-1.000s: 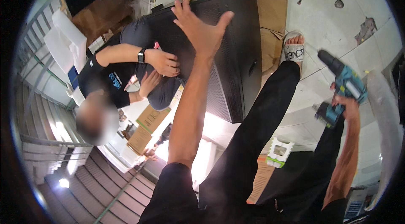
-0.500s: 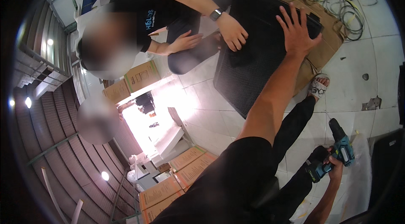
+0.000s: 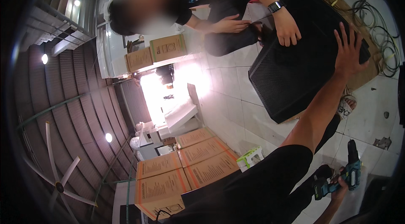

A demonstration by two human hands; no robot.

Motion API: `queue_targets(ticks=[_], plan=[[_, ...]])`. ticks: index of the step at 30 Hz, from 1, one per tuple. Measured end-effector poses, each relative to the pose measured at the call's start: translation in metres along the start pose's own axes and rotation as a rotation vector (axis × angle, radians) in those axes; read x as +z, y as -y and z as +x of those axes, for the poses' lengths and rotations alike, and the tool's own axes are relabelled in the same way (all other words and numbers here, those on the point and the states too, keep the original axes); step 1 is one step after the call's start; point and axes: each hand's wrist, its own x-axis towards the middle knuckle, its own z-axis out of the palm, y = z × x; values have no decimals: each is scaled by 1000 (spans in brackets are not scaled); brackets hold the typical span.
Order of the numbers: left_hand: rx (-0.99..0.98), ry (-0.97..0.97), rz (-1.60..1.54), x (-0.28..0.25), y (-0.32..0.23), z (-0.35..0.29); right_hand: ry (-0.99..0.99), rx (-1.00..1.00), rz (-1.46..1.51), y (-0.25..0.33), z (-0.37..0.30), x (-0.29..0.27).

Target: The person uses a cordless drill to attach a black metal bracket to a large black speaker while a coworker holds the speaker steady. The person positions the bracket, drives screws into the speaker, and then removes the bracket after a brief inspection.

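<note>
A large black loudspeaker cabinet [image 3: 310, 51] with a perforated grille lies on a flattened cardboard sheet [image 3: 366, 76] on the floor. Across its upper right part rests my left hand [image 3: 349, 51], palm down with the fingers spread. My right hand [image 3: 340, 185] is wrapped round the handle of a teal and black cordless drill [image 3: 352, 173], whose chuck points up in the picture, away from the cabinet. On the far side a co-worker's hand [image 3: 288, 27], with a watch on the wrist, touches the cabinet's top. The co-worker's other hand [image 3: 230, 25] hangs free beside it.
Coiled cables [image 3: 382, 34] lie on the floor past the cardboard. Several stacked cartons [image 3: 206, 160] stand on my left, with a green and white step stool [image 3: 251, 158] close to them. My sandalled foot [image 3: 346, 105] is beside the cabinet. A chipped spot [image 3: 382, 143] marks the tiles.
My view has swung, so the cabinet, the co-worker and my arms sit farther right. The stool and a ceiling fan have come into sight. Both my hands keep their places on cabinet and drill.
</note>
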Motion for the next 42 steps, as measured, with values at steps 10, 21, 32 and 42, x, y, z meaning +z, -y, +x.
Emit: queue_targets(ticks=[10,21,32,42], plan=[[-120,255,-368,-27,20,-1,-193,130,-116,50,-18,44],[-903,40,-1362,-98,151,81,-201,278,-275,168,-14,137],[-993,315,-468,-39,193,65,39,257,-566,349,40,286],[-1200,161,-398,3,217,94,82,433,-950,567,145,371]])
